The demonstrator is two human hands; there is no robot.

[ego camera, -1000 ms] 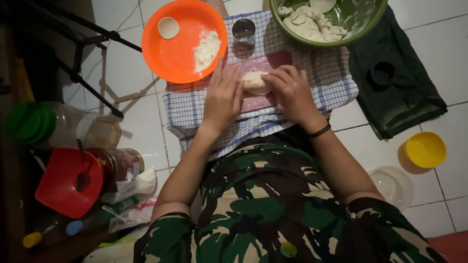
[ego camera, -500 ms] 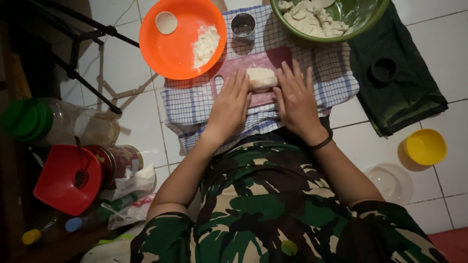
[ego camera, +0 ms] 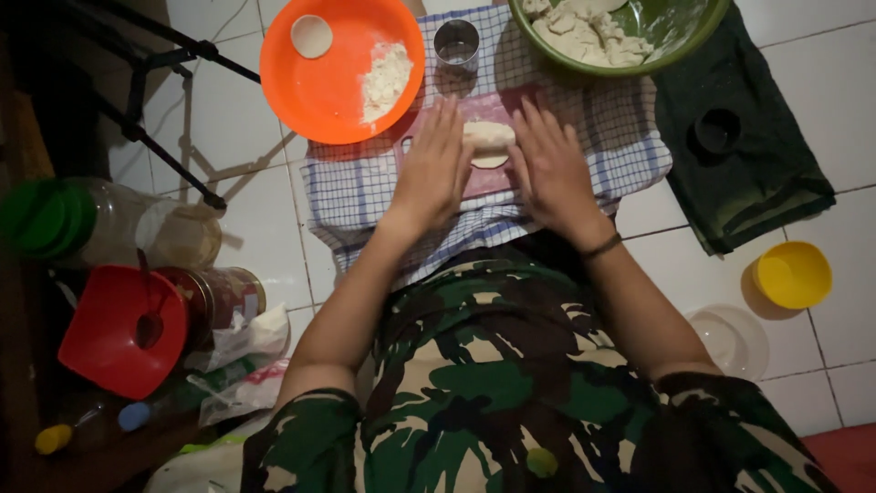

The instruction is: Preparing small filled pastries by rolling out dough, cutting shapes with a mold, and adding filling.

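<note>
At nine o'clock lies a clear plastic jar with a green lid [ego camera: 55,224], and below it, at about eight, a red plastic scoop-shaped container [ego camera: 114,333]. At eleven o'clock a round orange plastic plate [ego camera: 328,82] carries a heap of white flour and a small white disc. Just right of it stands a small round metal cup [ego camera: 456,43] on a blue-and-white checked cloth [ego camera: 365,187]. The left hand [ego camera: 436,169] lies flat and fully open, fingers straight toward twelve, its inner edge touching a pale oval lump of dough [ego camera: 489,140] on a pink board [ego camera: 479,178]. The right hand [ego camera: 550,164] is equally flat and open on the lump's other side; neither grips it. At one o'clock sits a green bowl of dough pieces [ego camera: 680,36], then a dark green folded cloth [ego camera: 748,155], and at three a small yellow plastic bowl [ego camera: 794,274].
</note>
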